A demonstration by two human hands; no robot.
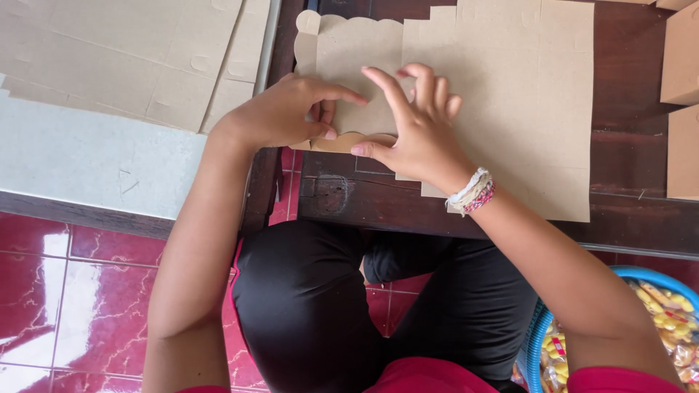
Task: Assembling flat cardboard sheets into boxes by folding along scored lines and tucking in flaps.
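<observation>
The flat cardboard blank (466, 87) lies on the dark table (626, 153), its scalloped flap (348, 142) at your near-left. Your left hand (280, 113) pinches that flap; your right hand (415, 135) presses beside it, fingers spread.

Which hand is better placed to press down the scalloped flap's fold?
Probably the left hand: it already pinches the scalloped flap at its edge, while the right hand mainly rests on the cardboard sheet.
</observation>
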